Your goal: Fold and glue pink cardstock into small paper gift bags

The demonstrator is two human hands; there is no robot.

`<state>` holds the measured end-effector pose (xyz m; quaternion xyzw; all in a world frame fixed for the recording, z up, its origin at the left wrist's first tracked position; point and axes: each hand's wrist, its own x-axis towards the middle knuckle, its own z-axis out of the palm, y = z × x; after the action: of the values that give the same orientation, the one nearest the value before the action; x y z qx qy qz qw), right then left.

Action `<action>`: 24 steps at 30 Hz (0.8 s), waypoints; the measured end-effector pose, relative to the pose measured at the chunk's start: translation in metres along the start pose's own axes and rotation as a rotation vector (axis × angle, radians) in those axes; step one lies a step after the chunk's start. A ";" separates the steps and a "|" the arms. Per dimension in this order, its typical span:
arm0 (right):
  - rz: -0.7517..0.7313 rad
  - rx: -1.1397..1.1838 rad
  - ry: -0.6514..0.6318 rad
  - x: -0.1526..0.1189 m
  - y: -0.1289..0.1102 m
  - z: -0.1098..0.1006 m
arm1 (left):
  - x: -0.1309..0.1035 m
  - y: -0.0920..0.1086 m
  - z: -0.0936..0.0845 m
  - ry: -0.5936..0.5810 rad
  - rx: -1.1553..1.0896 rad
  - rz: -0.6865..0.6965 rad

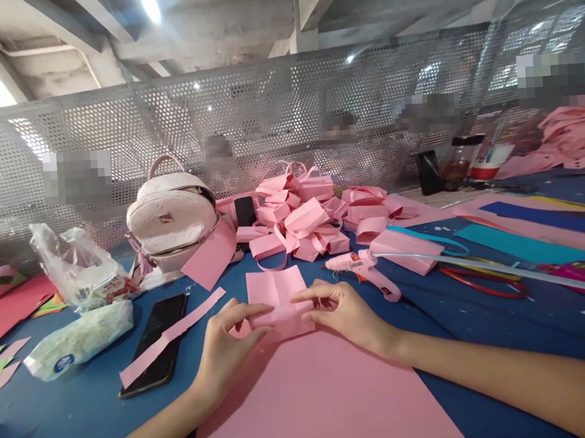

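Observation:
Between my hands is a pink piece of folded paper (279,289), its far part standing up with a crease down the middle. My left hand (230,338) pinches its left edge between thumb and index finger. On the opposite side, my right hand (340,308) grips the right edge with thumb and fingertips. Under the piece lies a large flat pink sheet (328,402) that reaches toward me. A pink glue gun (365,267) rests on the table just beyond my right hand. Left of my left hand, a pink paper strip (173,335) lies across a black phone (156,346).
A heap of folded pink paper bags (307,218) stands at the back, beside a white backpack (170,213). On the left are a plastic bag (85,274) and a tissue pack (82,341). Coloured strips (516,241) and a red ring-shaped item (482,283) lie right.

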<state>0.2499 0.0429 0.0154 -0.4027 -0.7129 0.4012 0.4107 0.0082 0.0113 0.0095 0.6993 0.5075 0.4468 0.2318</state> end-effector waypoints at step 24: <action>-0.040 0.028 -0.013 -0.010 -0.006 0.008 | -0.004 0.004 0.005 -0.006 0.043 0.058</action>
<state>0.2441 0.0297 0.0157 -0.3799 -0.7178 0.4054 0.4197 0.0143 0.0068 0.0086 0.7199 0.4960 0.4401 0.2050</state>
